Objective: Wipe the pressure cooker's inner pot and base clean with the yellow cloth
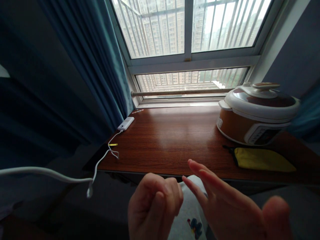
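Note:
My left hand (pixel 155 203) is curled into a fist in front of the table's near edge, its thumb bent over the fingers; nothing shows inside it. Just to its right, my right hand (pixel 225 203) is stretched flat with straight fingers pointing toward the fist and the thumb apart. A small gap separates the two hands, and the right one holds nothing. Below and between them lies light-coloured cloth (pixel 183 213) with a dark blue printed figure. The brown wooden table (pixel 172 140) spreads beyond both hands.
A white and brown electric cooker (pixel 257 113) stands at the table's right, with a yellow pouch (pixel 262 159) before it. On the left are a white power bank (pixel 126 123), a white cable (pixel 50 172) hanging past the edge, and a blue curtain (pixel 100 60). A barred window (pixel 160 30) is behind.

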### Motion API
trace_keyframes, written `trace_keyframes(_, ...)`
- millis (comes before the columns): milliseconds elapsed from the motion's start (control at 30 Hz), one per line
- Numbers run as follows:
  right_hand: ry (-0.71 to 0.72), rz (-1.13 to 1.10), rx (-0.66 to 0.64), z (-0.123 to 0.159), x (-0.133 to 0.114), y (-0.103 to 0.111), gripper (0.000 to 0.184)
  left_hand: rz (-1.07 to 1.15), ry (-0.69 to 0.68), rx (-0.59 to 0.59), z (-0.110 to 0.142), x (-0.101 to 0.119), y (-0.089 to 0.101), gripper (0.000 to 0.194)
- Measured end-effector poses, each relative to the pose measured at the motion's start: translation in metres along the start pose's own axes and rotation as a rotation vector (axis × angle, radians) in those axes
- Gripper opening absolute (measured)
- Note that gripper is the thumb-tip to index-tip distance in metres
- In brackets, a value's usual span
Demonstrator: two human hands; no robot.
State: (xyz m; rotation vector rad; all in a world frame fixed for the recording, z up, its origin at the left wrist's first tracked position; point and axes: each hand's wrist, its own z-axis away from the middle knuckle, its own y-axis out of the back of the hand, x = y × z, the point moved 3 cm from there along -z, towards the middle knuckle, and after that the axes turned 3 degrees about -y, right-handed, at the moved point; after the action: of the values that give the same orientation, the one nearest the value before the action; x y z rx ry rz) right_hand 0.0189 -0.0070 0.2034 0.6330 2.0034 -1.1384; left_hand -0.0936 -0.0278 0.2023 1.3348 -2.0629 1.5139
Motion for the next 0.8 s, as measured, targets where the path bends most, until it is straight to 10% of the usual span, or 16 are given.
trace_keyframes(233,0.233,0.388,0.213,0.005,0.002,0.009,0.005,0.684,0.481,-0.159,-0.011,-0.009,0.005,0.024)
trace_keyframes(400,0.335,0.428,0.290,0.008,0.016,0.019,0.034,0.830,0.570,-0.155,-0.011,-0.013,0.006,0.024)
trace_keyframes(533,0.245,0.652,0.316,-0.005,0.023,0.034,0.010,0.854,0.593,-0.135,-0.011,-0.014,0.006,0.024)
trace_keyframes(667,0.155,0.786,0.161,-0.012,0.028,0.040,0.067,0.836,0.586,-0.142,-0.013,-0.014,0.006,0.023)
trace_keyframes(800,0.174,0.702,0.223,-0.004,0.031,0.043,0.025,0.801,0.570,-0.176,-0.014,-0.015,0.007,0.024)
